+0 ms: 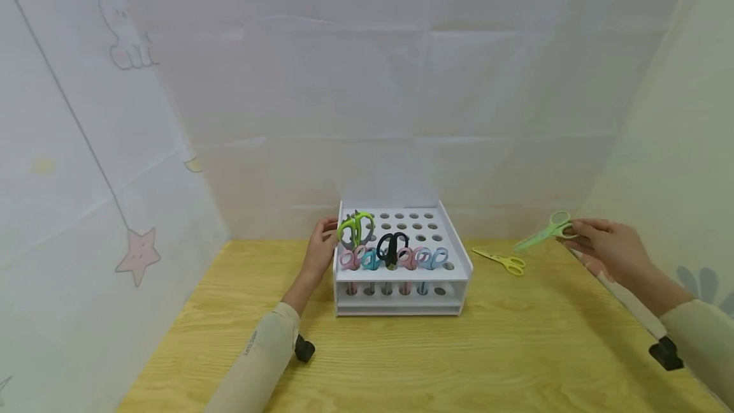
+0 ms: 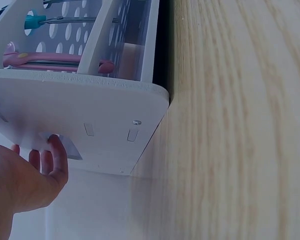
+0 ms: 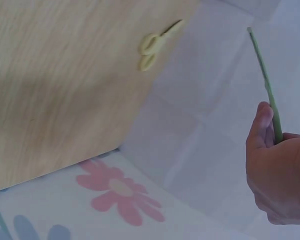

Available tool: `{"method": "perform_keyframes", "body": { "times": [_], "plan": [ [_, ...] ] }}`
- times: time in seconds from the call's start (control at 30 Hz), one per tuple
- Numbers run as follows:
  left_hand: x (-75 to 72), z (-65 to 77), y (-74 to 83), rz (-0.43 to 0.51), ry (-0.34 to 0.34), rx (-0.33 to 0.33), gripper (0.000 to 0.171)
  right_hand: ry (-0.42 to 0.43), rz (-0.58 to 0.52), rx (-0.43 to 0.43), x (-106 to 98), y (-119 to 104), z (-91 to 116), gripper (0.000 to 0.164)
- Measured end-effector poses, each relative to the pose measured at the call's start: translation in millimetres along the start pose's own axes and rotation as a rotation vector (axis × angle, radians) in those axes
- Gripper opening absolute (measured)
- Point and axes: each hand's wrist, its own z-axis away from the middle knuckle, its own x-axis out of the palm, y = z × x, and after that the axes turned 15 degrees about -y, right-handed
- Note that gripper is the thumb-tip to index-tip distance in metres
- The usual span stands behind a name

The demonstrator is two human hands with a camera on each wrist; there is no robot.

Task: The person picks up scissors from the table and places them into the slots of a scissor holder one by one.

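Note:
My right hand (image 1: 616, 253) pinches one handle loop of light green scissors (image 1: 547, 232), held above the right side of the table, blades pointing left. In the right wrist view the green scissors (image 3: 266, 80) show edge-on, rising from the fingers. My left hand (image 1: 321, 247) rests against the left side of a white scissors rack (image 1: 401, 276). The left wrist view shows its loosely bent fingertips at a cutout in the rack's side panel (image 2: 110, 112). Yellow scissors (image 1: 504, 261) lie on the table between the rack and my right hand.
In the rack's front holes stand pink, teal and light blue scissors (image 1: 432, 258), handles up. Black scissors (image 1: 392, 248) and bright green scissors (image 1: 355, 228) stand behind them. Holes behind these show bare. Patterned cloth walls (image 1: 401, 94) enclose the wooden table (image 1: 390, 362).

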Motion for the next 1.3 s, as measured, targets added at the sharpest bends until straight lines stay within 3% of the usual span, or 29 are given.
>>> {"method": "perform_keyframes", "body": {
  "times": [0.07,0.23,0.33,0.57,0.63,0.83,1.0,1.3],
  "plan": [
    [0.8,-0.2,0.1,-0.005,0.010,0.000,0.048,0.026,0.116,-0.001,8.2,-9.3,-0.8,0.015],
    [1.8,-0.2,0.5,-0.022,0.027,0.006,0.047,-0.016,0.074,-0.014,32.3,-28.1,-5.5,0.027],
    [2.2,0.1,-0.1,-0.027,0.026,0.005,0.047,-0.036,0.120,-0.015,51.7,-35.6,-8.3,0.031],
    [2.0,-0.8,-0.5,-0.030,0.032,0.008,0.046,-0.154,0.153,-0.034,95.3,-38.0,-15.9,0.038],
    [2.0,-0.7,-0.5,-0.027,0.029,0.007,0.046,-0.192,0.231,-0.048,105.8,-35.3,-17.5,0.038],
    [2.0,-0.3,-1.5,-0.022,0.020,0.000,0.047,-0.185,0.552,-0.156,135.3,-23.3,-25.0,0.034],
    [2.7,-1.5,-1.2,-0.020,0.018,-0.002,0.046,-0.186,0.752,-0.255,146.1,-16.2,-30.9,0.027],
    [-1.0,-2.0,-0.7,-0.007,-0.002,-0.017,0.046,-0.249,0.877,-0.278,146.9,-11.3,-41.5,0.024]
  ]
}}
